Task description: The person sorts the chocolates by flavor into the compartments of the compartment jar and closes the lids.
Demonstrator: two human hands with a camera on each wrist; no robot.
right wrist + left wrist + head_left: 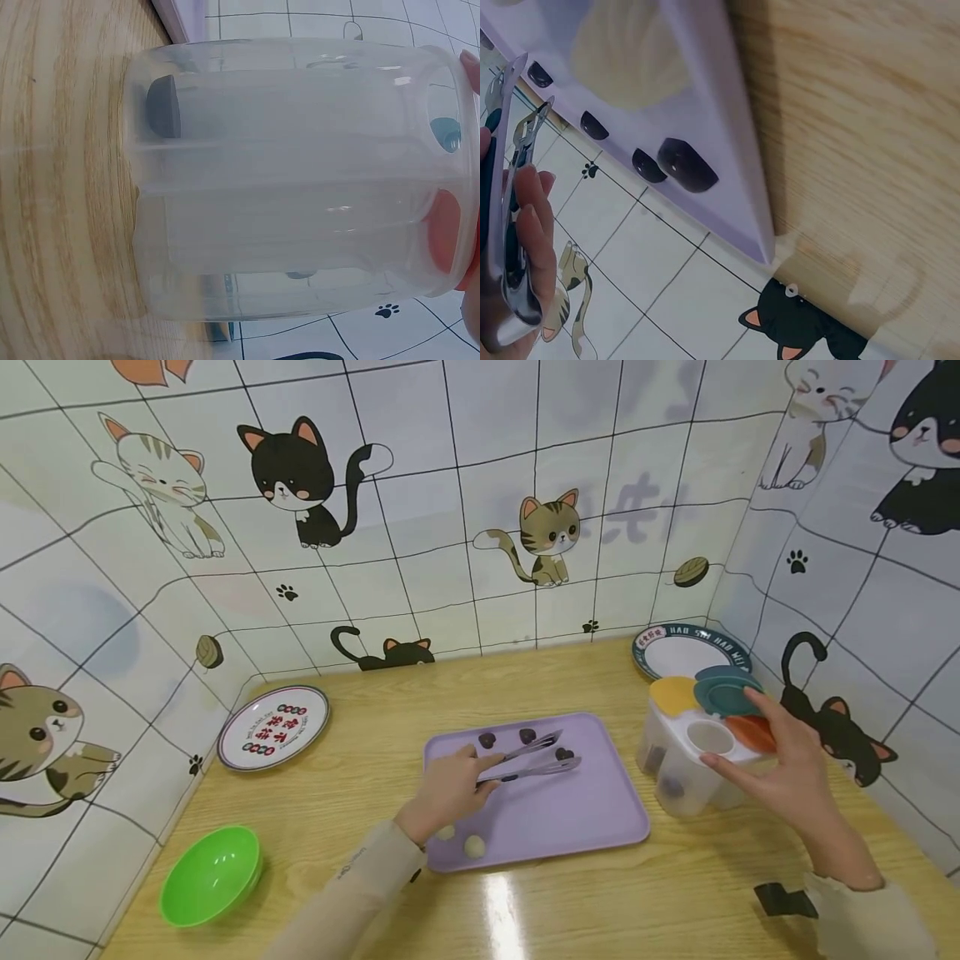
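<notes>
My left hand [453, 785] holds metal tongs [536, 768] with dark grips, low over a purple tray [555, 822]. The tongs' arms are spread, with dark chocolate-like pieces [564, 753] on the tray by their tips. A pale ridged piece [630, 56] shows large in the left wrist view. To the right stands a clear compartment container [678, 789] with yellow, teal and orange lids; one round opening [711, 737] is uncovered. My right hand [787, 768] grips its top, thumb at the near rim and index finger at the teal lid [727, 691]. Dark pieces [163, 107] lie inside it.
A green bowl [212, 875] sits at the left front. Behind it lies a white plate with red print [273, 727]. Another plate with a dark green rim [690, 652] is behind the container. Cat-patterned walls [450, 543] border the wooden table [360, 735].
</notes>
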